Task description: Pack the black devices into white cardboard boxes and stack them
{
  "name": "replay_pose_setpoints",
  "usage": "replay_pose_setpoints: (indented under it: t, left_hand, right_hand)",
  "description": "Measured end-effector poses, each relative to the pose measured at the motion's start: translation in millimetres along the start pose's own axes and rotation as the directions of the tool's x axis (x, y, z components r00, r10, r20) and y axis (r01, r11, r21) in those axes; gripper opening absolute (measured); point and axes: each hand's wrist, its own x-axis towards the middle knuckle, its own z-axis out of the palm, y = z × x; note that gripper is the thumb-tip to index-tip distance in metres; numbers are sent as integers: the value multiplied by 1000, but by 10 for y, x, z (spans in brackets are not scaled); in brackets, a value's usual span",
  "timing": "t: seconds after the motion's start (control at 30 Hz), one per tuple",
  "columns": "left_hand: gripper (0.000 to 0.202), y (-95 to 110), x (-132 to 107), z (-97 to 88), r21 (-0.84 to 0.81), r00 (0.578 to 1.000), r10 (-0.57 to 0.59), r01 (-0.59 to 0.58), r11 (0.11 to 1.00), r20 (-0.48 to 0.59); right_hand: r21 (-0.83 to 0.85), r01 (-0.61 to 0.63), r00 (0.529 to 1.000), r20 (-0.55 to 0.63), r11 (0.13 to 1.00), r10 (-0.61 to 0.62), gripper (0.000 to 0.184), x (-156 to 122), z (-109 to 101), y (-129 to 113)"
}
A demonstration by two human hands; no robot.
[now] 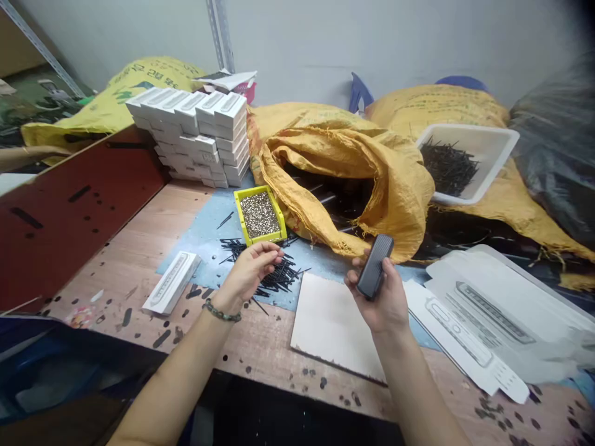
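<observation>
My right hand is wrapped round a dark grey, oblong case with a textured face, held tilted above a white board. My left hand, with a beaded bracelet at its wrist, hovers at a pile of thin black pieces. Its fingertips are pinched together; whatever may be between them is too small to make out. Just behind this hand stands a yellow bin full of small shiny metal parts.
A white box lies at left, before a stack of white boxes. An open orange sack stands behind. A white tub of black pieces sits at back right. Flat printed cartons lie at right. A red-brown partition borders the left.
</observation>
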Motion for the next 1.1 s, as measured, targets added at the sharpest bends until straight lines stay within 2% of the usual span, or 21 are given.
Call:
replay_pose_setpoints:
  t: [0.1, 0.2, 0.3, 0.37, 0.47, 0.67, 0.83, 0.97, 1.1]
  left_hand:
    - [31, -158, -291, 209, -244, 989, -136, 146, 959, 60]
    - [34, -266, -458, 385, -462, 968, -223, 250, 851, 115]
    - [29, -326, -550, 520, -544, 961, -232, 275, 793, 148]
    - [27, -351, -582, 587, -581, 964, -223, 266, 769, 146]
    - [30, -370, -600, 656, -610, 964, -221, 264, 747, 147]
    - [29, -348, -626, 692, -572, 967, -234, 249, 782, 101]
    - [33, -308, -656, 711, -593, 957, -280, 266, 760, 71]
    - [33, -319, -673, 790, -645, 967, -254, 206, 736, 19]
    - [29, -361, -673, 861, -600, 981, -191, 125, 790, -47]
  right_hand:
    - [60, -12, 1000, -13, 998, 12, 27, -83, 25, 53]
    - [132, 2, 1000, 18, 991, -4, 28, -193, 60, 88]
    - [211, 29, 999, 37, 977, -37, 26, -291, 125, 99]
    - [201, 65, 998, 2, 977, -66, 27, -333, 172, 104]
    - [178, 127, 992, -47, 976, -120, 29, -362, 217, 113]
    - [267, 212, 977, -92, 940, -194, 19, -358, 218, 120]
    - [298, 228, 973, -90, 927, -211, 15, -368, 252, 156]
    - [269, 256, 967, -78, 929, -244, 15, -403, 307, 204]
    - [236, 296, 955, -75, 926, -286, 15, -425, 325, 217]
